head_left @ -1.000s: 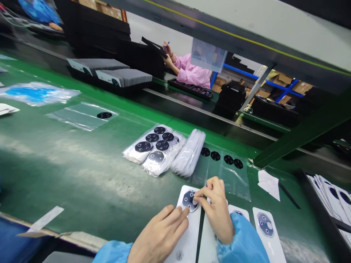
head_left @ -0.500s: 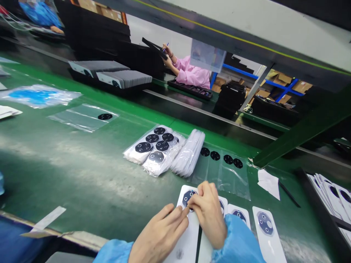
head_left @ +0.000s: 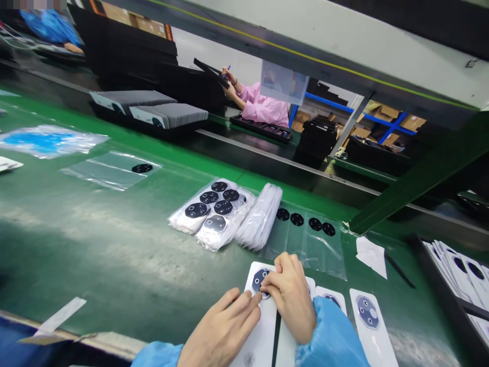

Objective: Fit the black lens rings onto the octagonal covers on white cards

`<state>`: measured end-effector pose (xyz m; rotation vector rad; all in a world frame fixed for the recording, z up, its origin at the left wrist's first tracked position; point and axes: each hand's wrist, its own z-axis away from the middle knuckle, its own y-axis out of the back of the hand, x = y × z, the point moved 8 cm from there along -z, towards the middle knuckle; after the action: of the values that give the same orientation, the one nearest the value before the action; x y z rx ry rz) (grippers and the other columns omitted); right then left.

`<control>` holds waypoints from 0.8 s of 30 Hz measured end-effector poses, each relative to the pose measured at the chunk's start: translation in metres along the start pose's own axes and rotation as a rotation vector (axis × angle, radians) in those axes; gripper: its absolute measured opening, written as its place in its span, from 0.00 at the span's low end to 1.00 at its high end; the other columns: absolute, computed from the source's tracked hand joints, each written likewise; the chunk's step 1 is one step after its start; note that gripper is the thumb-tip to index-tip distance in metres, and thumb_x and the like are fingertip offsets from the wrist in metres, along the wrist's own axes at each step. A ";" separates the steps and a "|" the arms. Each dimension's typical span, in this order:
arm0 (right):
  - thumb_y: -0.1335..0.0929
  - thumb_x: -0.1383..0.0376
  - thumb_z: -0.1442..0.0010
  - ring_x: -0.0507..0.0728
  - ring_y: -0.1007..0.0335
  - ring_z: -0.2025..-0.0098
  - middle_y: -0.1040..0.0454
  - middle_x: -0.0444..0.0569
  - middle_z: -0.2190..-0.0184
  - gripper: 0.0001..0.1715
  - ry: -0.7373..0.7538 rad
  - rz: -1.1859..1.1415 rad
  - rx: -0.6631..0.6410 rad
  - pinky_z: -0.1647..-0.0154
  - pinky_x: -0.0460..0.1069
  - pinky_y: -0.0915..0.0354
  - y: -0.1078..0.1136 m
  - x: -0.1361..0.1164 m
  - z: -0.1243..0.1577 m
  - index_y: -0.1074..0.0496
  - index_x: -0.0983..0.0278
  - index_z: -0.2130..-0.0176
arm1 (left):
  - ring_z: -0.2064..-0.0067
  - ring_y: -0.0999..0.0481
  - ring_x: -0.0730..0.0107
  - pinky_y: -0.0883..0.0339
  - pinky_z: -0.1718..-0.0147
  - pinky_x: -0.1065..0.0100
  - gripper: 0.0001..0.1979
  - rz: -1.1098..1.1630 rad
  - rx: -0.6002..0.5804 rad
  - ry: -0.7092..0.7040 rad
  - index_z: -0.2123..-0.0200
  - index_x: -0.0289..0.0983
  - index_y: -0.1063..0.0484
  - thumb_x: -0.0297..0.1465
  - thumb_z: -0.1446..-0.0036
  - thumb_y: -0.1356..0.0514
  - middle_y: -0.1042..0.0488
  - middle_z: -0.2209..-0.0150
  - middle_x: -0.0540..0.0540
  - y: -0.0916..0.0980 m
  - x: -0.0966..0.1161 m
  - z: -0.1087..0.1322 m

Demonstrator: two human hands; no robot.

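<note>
A white phone back cover [head_left: 253,326] lies under my hands, with a dark octagonal camera piece [head_left: 259,278] near its top end. My left hand [head_left: 225,326] rests across the cover, fingers stretched out, their tips at the lower edge of the dark piece. Over that piece, my right hand [head_left: 292,298] has thumb and fingers pinched together; whatever is between them is hidden. Partly under my right hand and sleeve are more white covers [head_left: 331,294]. Another white cover [head_left: 376,339] with a grey-blue camera piece lies to the right.
Beyond my hands are bagged stacks with black discs [head_left: 209,223] and clear bags with discs [head_left: 324,255]. A black tray of white covers [head_left: 454,270] stands right, beside a green post [head_left: 420,173]. Across the bench, a person in pink [head_left: 263,104] holds a pen.
The view has shifted slightly. My hands stay at the same dark piece, in nearly the same pose.
</note>
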<state>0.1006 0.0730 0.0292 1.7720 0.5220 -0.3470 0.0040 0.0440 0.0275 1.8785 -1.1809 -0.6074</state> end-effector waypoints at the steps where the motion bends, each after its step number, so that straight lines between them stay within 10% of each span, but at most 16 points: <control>1: 0.31 0.79 0.47 0.55 0.44 0.64 0.40 0.44 0.70 0.13 -0.001 0.008 0.012 0.66 0.49 0.44 0.001 -0.001 0.000 0.31 0.64 0.75 | 0.60 0.33 0.67 0.48 0.54 0.61 0.19 0.000 -0.002 -0.002 0.69 0.34 0.31 0.21 0.35 0.60 0.25 0.59 0.44 -0.001 0.000 0.000; 14: 0.33 0.78 0.45 0.56 0.44 0.66 0.38 0.45 0.71 0.13 0.003 0.069 0.018 0.68 0.50 0.45 0.003 -0.004 -0.001 0.31 0.63 0.76 | 0.59 0.32 0.68 0.48 0.53 0.62 0.15 -0.014 -0.017 -0.003 0.68 0.35 0.32 0.19 0.38 0.56 0.25 0.59 0.45 -0.002 0.000 0.003; 24: 0.36 0.65 0.40 0.55 0.32 0.64 0.29 0.46 0.67 0.09 -0.313 -0.574 0.197 0.62 0.50 0.36 0.035 0.060 -0.005 0.26 0.62 0.68 | 0.58 0.32 0.67 0.48 0.54 0.62 0.17 0.115 0.022 0.016 0.69 0.34 0.32 0.23 0.34 0.57 0.24 0.59 0.46 0.004 -0.004 -0.001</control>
<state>0.1694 0.0802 0.0299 1.6828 0.7843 -1.0875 0.0008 0.0470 0.0312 1.8161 -1.2797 -0.5174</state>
